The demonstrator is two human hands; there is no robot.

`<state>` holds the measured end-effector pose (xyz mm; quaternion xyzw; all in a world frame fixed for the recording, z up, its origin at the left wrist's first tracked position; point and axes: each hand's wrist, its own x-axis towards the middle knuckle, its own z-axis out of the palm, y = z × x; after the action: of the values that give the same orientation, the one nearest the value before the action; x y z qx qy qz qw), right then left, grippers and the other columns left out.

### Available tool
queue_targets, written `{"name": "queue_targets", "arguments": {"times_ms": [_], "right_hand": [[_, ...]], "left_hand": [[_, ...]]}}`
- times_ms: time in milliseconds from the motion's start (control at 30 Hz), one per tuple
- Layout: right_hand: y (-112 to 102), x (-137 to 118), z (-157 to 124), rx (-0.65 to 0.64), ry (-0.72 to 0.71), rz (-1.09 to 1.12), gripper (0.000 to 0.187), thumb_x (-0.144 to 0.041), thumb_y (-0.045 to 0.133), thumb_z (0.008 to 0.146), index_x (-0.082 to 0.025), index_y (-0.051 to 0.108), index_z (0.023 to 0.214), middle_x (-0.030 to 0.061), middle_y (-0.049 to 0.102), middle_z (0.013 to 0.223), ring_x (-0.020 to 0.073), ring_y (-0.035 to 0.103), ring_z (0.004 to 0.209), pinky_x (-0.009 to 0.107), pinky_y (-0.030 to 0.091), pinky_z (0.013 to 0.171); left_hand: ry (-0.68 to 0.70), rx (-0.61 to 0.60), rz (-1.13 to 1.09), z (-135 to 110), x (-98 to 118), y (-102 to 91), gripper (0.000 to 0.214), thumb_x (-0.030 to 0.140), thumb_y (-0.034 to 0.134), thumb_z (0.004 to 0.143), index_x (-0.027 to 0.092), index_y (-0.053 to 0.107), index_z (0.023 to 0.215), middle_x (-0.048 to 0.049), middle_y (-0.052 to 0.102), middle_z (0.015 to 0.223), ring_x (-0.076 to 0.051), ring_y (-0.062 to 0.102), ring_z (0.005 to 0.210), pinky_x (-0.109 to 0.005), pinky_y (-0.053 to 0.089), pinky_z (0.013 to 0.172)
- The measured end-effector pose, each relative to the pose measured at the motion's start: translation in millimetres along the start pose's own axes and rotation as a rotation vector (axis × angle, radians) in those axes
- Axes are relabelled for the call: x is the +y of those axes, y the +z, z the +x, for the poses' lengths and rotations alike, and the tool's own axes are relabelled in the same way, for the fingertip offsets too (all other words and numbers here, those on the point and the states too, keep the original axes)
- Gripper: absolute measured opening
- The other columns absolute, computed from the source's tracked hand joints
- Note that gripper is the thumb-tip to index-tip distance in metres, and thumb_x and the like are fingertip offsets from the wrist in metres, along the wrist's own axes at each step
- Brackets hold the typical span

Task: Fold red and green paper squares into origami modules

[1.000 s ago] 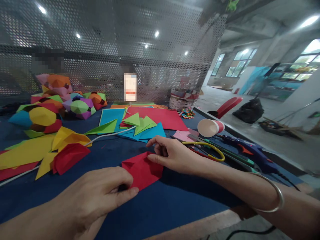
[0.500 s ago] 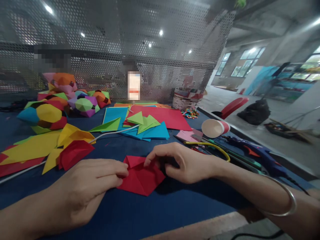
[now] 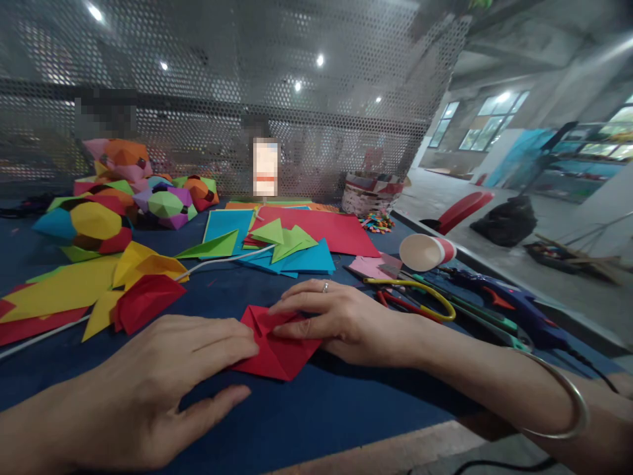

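Observation:
A sheet of red paper [image 3: 284, 359], creased and partly folded, lies flat on the blue tabletop in front of me. My left hand [image 3: 182, 376] rests its outstretched fingers on the paper's left edge, its thumb apart and off the sheet. On the upper right side, my right hand [image 3: 331, 320] has thumb and fingers close together on a folded flap, and part of the sheet is hidden under it. To the left lie another folded red piece [image 3: 148, 300] and yellow folded pieces [image 3: 143, 267].
Coloured paper balls [image 3: 96, 227] sit at the back left. Behind the hands are blue sheets [image 3: 314, 257], a large red sheet [image 3: 321, 227] and green folded pieces [image 3: 294, 245]. At right are a tipped paper cup [image 3: 425, 253], yellow-handled scissors [image 3: 440, 303] and a glue gun [image 3: 504, 300]. A white cable [image 3: 222, 260] crosses the table.
My right hand has shifted left over the red paper, its thumb coming onto the flap. My left thumb has swung away from the sheet, leaving the fingers on its edge.

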<state>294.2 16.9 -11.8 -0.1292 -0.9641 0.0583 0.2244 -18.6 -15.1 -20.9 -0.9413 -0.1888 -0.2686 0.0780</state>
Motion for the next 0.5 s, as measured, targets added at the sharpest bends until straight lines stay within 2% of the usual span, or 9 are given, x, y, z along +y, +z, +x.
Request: {"name": "queue_targets", "arguments": {"times_ms": [100,233,367,500], "right_hand": [[-3,-3,0,-0.048,-0.014,0.051,0.036,-0.005,0.055,0.105,-0.014,0.081,0.128,0.0129,0.08,0.14,0.0302,0.067,0.142,0.047,0.056,0.117],[-5,-14,0,-0.068,-0.02,0.154,0.03,-0.007,0.057,0.106,-0.014,0.082,0.121,0.0155,0.083,0.13,0.0266,0.076,0.132,0.04,0.06,0.113],[-7,-22,0,-0.068,0.012,0.228,0.026,-0.008,0.059,0.107,-0.013,0.083,0.117,0.0185,0.083,0.129,0.0274,0.079,0.126,0.037,0.062,0.108],[-11,-20,1,-0.049,0.072,0.326,0.017,-0.012,0.069,0.105,-0.01,0.084,0.111,0.0185,0.084,0.125,0.0272,0.081,0.119,0.034,0.063,0.103]], "left_hand": [[0.085,0.012,0.024,6,-4,-0.4,0.026,0.026,0.049,0.115,0.026,0.071,0.127,-0.002,0.085,0.116,-0.016,0.084,0.095,-0.022,0.064,0.082],[0.138,0.053,0.033,14,-9,-5.3,0.038,0.007,0.046,0.105,0.025,0.075,0.122,-0.0008,0.087,0.114,-0.013,0.084,0.091,-0.017,0.061,0.079],[0.138,0.006,0.04,12,-5,-7.6,0.043,0.003,0.046,0.099,0.024,0.073,0.126,-0.0018,0.086,0.12,-0.013,0.083,0.097,-0.015,0.06,0.086],[0.065,-0.082,-0.026,4,6,-5.9,0.054,0.003,0.043,0.095,0.027,0.066,0.137,-0.0012,0.08,0.133,-0.012,0.08,0.112,-0.016,0.057,0.097]]}}
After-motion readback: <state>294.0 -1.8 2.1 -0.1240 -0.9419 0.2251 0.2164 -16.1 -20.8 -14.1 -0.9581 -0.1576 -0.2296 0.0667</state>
